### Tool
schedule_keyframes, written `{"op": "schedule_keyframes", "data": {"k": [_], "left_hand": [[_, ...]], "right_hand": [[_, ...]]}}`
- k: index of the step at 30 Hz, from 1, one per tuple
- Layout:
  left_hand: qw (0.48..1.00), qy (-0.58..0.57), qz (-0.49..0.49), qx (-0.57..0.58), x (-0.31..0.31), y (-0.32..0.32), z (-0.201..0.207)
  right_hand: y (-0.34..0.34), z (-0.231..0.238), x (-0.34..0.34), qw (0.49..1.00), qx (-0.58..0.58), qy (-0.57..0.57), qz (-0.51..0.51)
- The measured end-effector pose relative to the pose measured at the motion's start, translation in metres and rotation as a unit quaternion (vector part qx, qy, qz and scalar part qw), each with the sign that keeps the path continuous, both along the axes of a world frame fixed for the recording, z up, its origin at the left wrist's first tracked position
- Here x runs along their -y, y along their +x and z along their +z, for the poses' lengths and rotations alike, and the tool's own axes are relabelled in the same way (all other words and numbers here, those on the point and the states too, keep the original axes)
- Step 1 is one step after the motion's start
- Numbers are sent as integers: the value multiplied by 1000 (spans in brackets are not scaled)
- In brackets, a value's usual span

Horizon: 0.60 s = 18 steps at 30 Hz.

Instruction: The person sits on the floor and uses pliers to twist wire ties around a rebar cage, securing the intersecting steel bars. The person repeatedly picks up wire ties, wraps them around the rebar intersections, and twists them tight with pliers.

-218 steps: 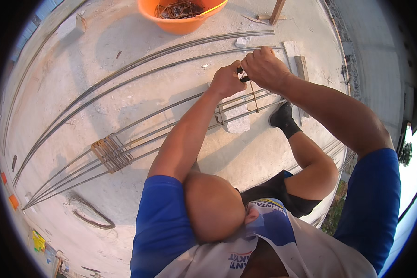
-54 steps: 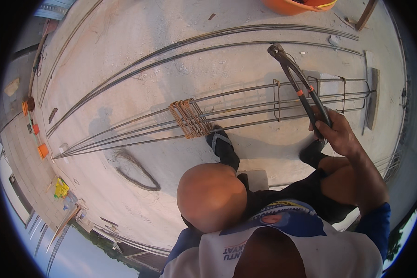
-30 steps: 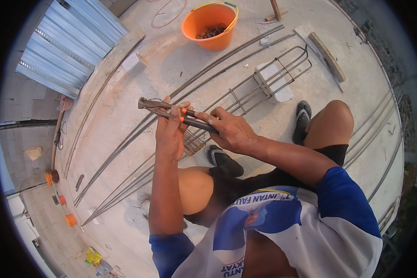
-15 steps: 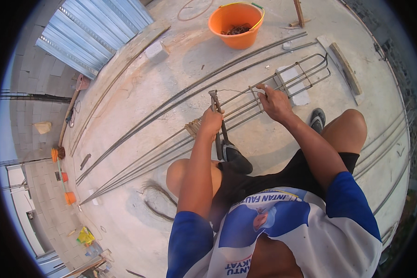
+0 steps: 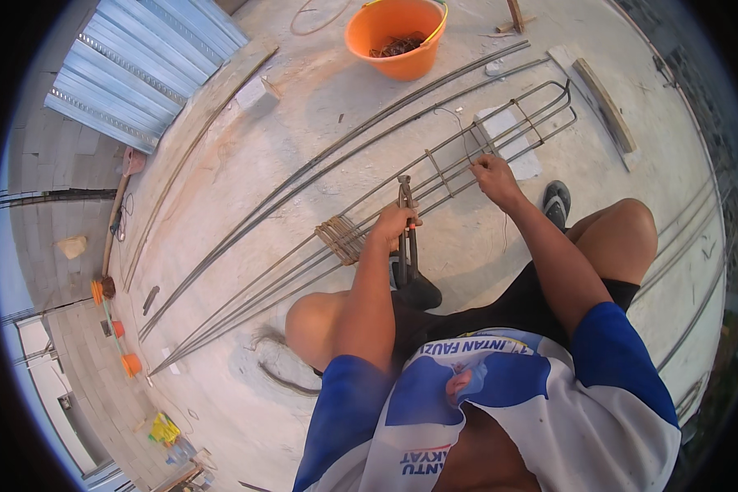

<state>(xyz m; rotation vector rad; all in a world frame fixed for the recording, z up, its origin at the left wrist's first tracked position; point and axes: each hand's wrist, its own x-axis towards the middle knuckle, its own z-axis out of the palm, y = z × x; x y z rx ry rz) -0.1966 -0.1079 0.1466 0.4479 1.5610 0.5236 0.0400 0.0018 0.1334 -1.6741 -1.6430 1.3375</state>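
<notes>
Lying across floor (image 5: 238, 164), rebar cage (image 5: 439, 173): diag., upper rt to lower left; both hands are at its rt half.
Loose bars (image 5: 305, 170): long, just beyond cage.
Bucket (image 5: 402, 67): orange, beyond bars, dark bits inside.
White block (image 5: 523, 166): under cage nr rt end, prob. holding it up.
Ring stack (image 5: 340, 239): bunched around cage bars, abt midway.
Pincers (image 5: 405, 190): head up, over cage bars; can't tell if touching. Imo keep them steady & out of the way for now.
Left hand (image 5: 395, 221): fingers curled rd pincers' handles.
Right hand (image 5: 494, 178): fingertips pressed tog., pinching wire (image 5: 466, 146) at cage, just left of block. Best to pinch close to bar, keep wire snug, no kinks, both ends long enough to grab.
Wire: thin, arcs up past cage's far side; tail seems to hang below rt hand. Vs 0.5 s ago: it ran from pincers' head toward rt hand, now none seen at head; rt hand has come nearer the body, index no longer stuck out.
</notes>
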Motion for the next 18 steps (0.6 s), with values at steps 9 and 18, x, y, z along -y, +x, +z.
{"op": "schedule_keyframes", "data": {"k": [9, 18], "left_hand": [[923, -60, 26, -380, -15, -58, -107], [906, -94, -54, -410, 2, -49, -120]], "right_hand": [[14, -56, 29, 997, 37, -37, 58], [-38, -97, 36, 989, 141, 17, 35]]}}
